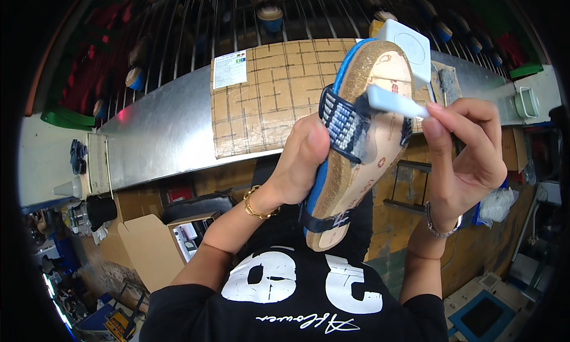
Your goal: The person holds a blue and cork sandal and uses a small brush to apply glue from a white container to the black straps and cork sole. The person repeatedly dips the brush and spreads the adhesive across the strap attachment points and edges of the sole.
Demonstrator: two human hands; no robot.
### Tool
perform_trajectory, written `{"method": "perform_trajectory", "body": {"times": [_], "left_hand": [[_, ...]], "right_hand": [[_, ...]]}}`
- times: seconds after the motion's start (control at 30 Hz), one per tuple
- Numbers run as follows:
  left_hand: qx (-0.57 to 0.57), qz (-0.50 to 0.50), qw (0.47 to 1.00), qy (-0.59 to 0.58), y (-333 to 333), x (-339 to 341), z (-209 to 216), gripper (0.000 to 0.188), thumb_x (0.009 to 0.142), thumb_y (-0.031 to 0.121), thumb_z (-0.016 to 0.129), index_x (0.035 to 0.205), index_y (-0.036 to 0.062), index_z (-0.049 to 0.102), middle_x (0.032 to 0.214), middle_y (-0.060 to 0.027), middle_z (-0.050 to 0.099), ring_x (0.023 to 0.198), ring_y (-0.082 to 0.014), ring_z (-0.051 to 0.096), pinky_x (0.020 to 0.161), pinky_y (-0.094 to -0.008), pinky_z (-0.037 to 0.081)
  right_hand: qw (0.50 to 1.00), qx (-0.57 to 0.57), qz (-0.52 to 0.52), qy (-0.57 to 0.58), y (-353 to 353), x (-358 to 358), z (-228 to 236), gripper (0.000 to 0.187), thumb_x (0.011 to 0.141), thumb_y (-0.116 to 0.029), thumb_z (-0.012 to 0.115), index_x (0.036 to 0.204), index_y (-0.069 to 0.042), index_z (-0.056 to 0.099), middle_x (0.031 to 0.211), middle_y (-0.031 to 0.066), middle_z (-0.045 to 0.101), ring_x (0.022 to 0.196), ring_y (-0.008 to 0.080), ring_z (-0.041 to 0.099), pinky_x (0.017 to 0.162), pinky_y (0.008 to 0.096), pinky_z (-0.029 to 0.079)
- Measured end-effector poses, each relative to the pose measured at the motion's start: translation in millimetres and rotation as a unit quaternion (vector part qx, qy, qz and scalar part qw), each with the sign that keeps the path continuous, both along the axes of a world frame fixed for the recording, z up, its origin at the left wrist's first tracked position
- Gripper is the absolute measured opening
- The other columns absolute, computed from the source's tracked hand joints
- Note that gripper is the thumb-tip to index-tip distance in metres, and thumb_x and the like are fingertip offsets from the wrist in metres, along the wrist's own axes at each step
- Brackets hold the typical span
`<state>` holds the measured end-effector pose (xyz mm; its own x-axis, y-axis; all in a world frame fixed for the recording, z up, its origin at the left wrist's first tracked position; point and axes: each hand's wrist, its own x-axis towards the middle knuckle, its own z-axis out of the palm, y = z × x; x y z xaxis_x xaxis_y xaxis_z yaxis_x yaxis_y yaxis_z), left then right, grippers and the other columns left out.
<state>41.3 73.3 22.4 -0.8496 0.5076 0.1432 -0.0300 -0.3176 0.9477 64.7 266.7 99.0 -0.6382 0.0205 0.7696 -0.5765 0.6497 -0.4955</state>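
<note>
My left hand (300, 158) grips a sandal (363, 181) by its side and holds it up in front of me, toe end away. It has a pale insole, a cork-coloured side, a blue bottom edge and dark straps; the front strap bears blue and white beadwork. Between the thumb and fingers of my right hand (466, 149) is a small brush (395, 102) with a pale blue handle. Its dark bristles meet the sandal around the inner edge of the front strap; the exact contact is blurred. Behind the toe stands a pale blue square container (409, 45).
A flat cardboard sheet (267, 116) with a white label lies on the metal worktop (172, 134). Beyond it, several sandals, one of them blue-edged (271, 18), sit on a rack of metal bars (208, 21). An open carton (148, 241) stands below at left.
</note>
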Motion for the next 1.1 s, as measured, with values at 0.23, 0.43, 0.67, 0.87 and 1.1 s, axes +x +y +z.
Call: {"method": "perform_trajectory", "body": {"times": [0.23, 0.43, 0.67, 0.87, 1.1], "left_hand": [[-0.004, 0.017, 1.000, 0.005, 1.0, 4.9, 7.1, 0.099, 0.089, 0.083, 0.031, 0.116, -0.0077, 0.060, 0.103, -0.0152, 0.070, 0.094, -0.0176, 0.067, 0.082, -0.0315, 0.053], [0.021, 0.000, 1.000, -0.022, 1.8, 6.3, 6.5, 0.103, 0.087, 0.087, 0.030, 0.114, -0.0068, 0.062, 0.102, -0.0147, 0.071, 0.095, -0.0172, 0.068, 0.083, -0.0308, 0.053], [0.093, -0.028, 0.991, -0.088, 0.5, 10.1, 3.2, 0.103, 0.089, 0.085, 0.029, 0.127, -0.0058, 0.056, 0.117, -0.0158, 0.068, 0.104, -0.0179, 0.067, 0.090, -0.0327, 0.054], [0.331, -0.036, 0.927, -0.172, 3.1, 5.0, 8.7, 0.097, 0.096, 0.078, 0.020, 0.140, -0.0033, 0.046, 0.131, -0.0166, 0.060, 0.114, -0.0208, 0.063, 0.099, -0.0356, 0.051], [0.069, 0.102, 0.990, -0.071, 2.7, 5.8, 33.8, 0.091, 0.097, 0.077, 0.023, 0.133, -0.0008, 0.053, 0.121, -0.0134, 0.065, 0.108, -0.0179, 0.065, 0.094, -0.0330, 0.053]], "right_hand": [[1.000, 0.007, 0.017, 0.020, 3.3, 5.1, 1.2, 0.033, 0.061, 0.005, 0.082, 0.090, -0.009, 0.081, 0.086, 0.0049, 0.062, 0.072, 0.0121, 0.055, 0.060, 0.0216, 0.040], [0.998, 0.050, 0.031, -0.035, 5.4, 15.5, 8.7, 0.026, 0.066, 0.002, 0.081, 0.091, -0.004, 0.078, 0.089, 0.0096, 0.061, 0.078, 0.0160, 0.054, 0.067, 0.0247, 0.040], [0.978, 0.063, 0.168, -0.103, 19.6, 7.0, 18.4, 0.022, 0.069, -0.002, 0.079, 0.090, -0.003, 0.078, 0.089, 0.0104, 0.062, 0.081, 0.0165, 0.055, 0.069, 0.0242, 0.038], [0.994, -0.052, 0.044, -0.081, 3.1, -0.4, -9.9, 0.021, 0.074, -0.002, 0.080, 0.094, -0.006, 0.081, 0.081, 0.0047, 0.062, 0.074, 0.0126, 0.056, 0.064, 0.0243, 0.041], [0.993, -0.077, -0.008, -0.087, -29.5, 23.3, -6.8, 0.025, 0.071, 0.005, 0.080, 0.095, -0.005, 0.080, 0.082, 0.0041, 0.060, 0.073, 0.0118, 0.054, 0.064, 0.0222, 0.042]]}}
